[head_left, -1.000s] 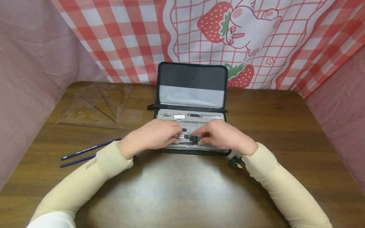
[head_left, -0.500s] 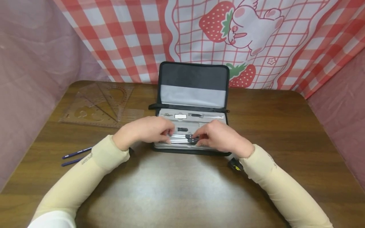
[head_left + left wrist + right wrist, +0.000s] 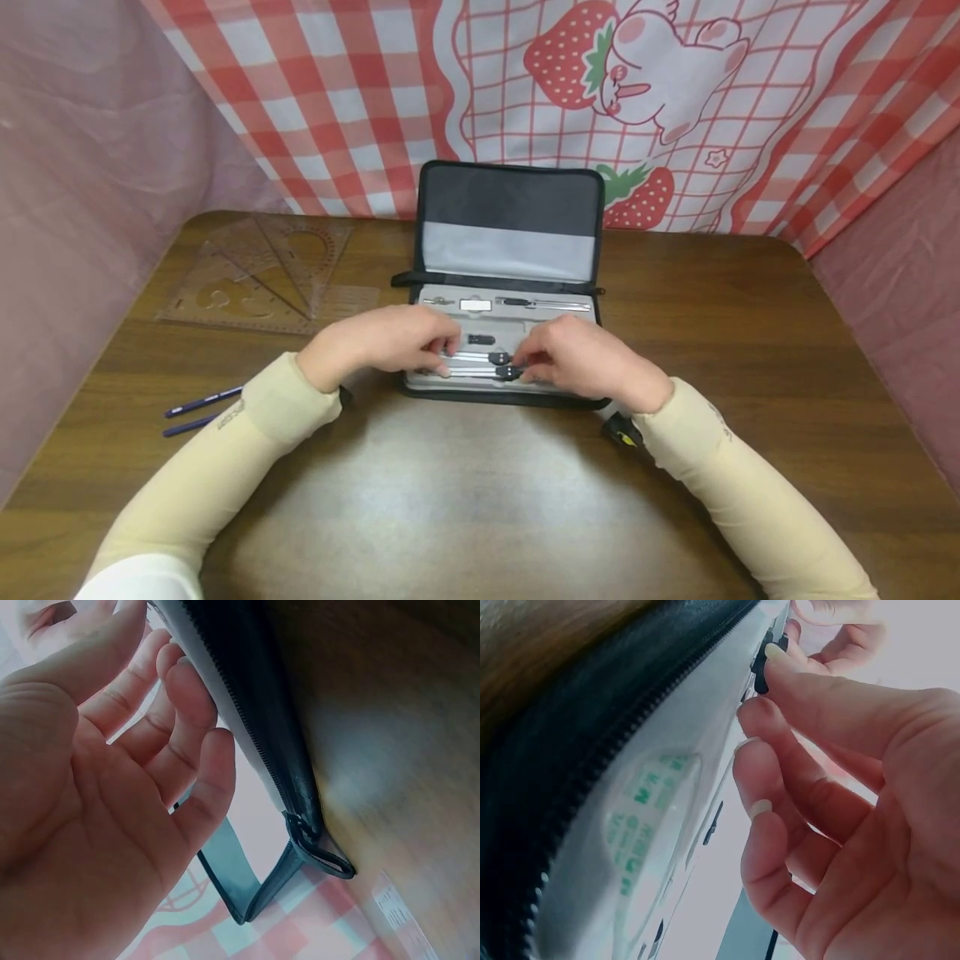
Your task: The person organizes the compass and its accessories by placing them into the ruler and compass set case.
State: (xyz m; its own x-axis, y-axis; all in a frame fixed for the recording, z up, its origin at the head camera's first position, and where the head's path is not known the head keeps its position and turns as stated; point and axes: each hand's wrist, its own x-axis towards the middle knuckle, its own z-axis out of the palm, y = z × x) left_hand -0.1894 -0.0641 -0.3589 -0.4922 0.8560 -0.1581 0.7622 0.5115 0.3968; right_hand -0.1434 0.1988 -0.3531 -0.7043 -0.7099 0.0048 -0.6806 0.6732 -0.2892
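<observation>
A black zip case [image 3: 510, 400] lies unfolded on the table, its lid raised at the back and a grey tray inside. In the tray's front part lie two silver drawing compasses, the rear compass [image 3: 498, 358] and the front compass [image 3: 508, 373], black heads to the right. My left hand [image 3: 382, 337] pinches at their legs with thumb and fingers; the leg tips are hidden. At the heads, my right hand [image 3: 588, 358] has thumb and forefinger curled. The right wrist view shows its thumb [image 3: 832, 701] against a black head. A small black piece [image 3: 481, 339] sits behind the compasses.
The tray's back row holds a white block [image 3: 475, 305] and a slim black-and-silver tool [image 3: 517, 302]. Clear set squares [image 3: 240, 283] lie at the back left, with blue pencils [image 3: 202, 403] nearer. Green-printed clear plastic [image 3: 649, 817] shows in the tray.
My left hand has moved left along the compasses, exposing their legs and the small black piece. The compass heads now lie lower and more level; my right hand stays beside them.
</observation>
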